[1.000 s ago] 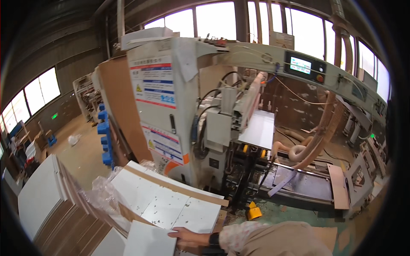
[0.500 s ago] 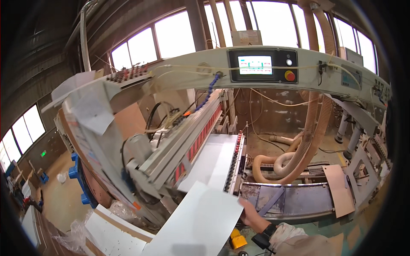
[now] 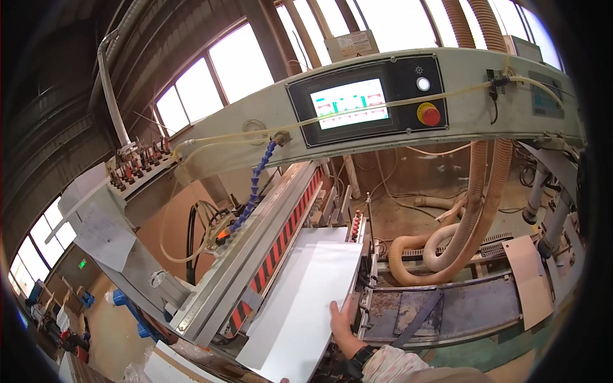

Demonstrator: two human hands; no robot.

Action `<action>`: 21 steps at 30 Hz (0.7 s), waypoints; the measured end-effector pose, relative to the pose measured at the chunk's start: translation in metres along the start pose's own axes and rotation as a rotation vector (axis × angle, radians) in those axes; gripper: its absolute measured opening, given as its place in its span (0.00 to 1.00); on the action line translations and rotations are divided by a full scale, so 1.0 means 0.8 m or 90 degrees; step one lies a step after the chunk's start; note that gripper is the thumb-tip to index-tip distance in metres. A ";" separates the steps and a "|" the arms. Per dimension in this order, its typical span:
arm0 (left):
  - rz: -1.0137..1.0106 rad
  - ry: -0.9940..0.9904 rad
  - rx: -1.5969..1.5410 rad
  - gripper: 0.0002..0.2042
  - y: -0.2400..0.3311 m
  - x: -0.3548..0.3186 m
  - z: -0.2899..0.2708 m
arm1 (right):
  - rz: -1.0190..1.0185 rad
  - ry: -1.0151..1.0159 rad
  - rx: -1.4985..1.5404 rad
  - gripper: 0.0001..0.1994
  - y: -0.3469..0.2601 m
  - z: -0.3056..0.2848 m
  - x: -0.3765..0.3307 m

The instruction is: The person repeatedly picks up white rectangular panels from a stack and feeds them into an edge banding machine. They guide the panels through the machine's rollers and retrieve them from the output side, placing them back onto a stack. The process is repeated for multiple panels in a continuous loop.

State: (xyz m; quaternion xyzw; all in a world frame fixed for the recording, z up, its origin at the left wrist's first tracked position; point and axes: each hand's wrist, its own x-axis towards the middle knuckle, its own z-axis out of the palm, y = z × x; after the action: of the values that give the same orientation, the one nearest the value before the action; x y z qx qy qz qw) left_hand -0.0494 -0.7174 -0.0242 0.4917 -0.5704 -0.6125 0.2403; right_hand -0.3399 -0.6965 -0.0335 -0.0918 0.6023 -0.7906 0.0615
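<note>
A long white panel (image 3: 306,306) lies on the bed of a big woodworking machine, its far end under the machine's beam. My right hand (image 3: 341,329) grips the panel's right edge near its close end, thumb on top. A wristband and a light patterned sleeve show behind the hand. The panel's left edge runs along a red-and-black striped guide rail (image 3: 281,242). My left hand is out of the picture.
Overhead, the beam carries a lit touch screen (image 3: 349,102) and a red stop button (image 3: 431,115). Beige dust hoses (image 3: 472,217) hang at the right above a dusty tray, beside a brown board (image 3: 529,274). More white panels (image 3: 169,367) lie at the lower left.
My view swung from the panel stack at the left up to the machine. The white panel came off the stack and now lies further in on the machine bed, my right hand on its edge.
</note>
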 end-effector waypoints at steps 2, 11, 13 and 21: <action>0.072 0.026 0.006 0.10 0.039 0.005 0.020 | -0.008 -0.002 -0.103 0.38 0.002 0.013 0.005; -0.041 -0.105 -0.039 0.06 0.078 0.077 0.030 | -0.054 -0.022 -0.175 0.38 0.023 0.056 0.082; -0.075 -0.151 -0.085 0.07 0.082 0.090 0.037 | -0.050 -0.015 -0.164 0.38 0.031 0.060 0.102; -0.071 -0.191 -0.134 0.10 0.113 0.086 0.057 | -0.001 -0.016 -0.114 0.34 0.015 0.062 0.117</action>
State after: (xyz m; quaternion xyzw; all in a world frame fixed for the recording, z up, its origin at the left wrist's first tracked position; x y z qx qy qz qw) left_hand -0.1409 -0.7761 0.0316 0.3975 -0.5047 -0.7476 0.1684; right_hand -0.4207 -0.7656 -0.0258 -0.1077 0.6696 -0.7324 0.0599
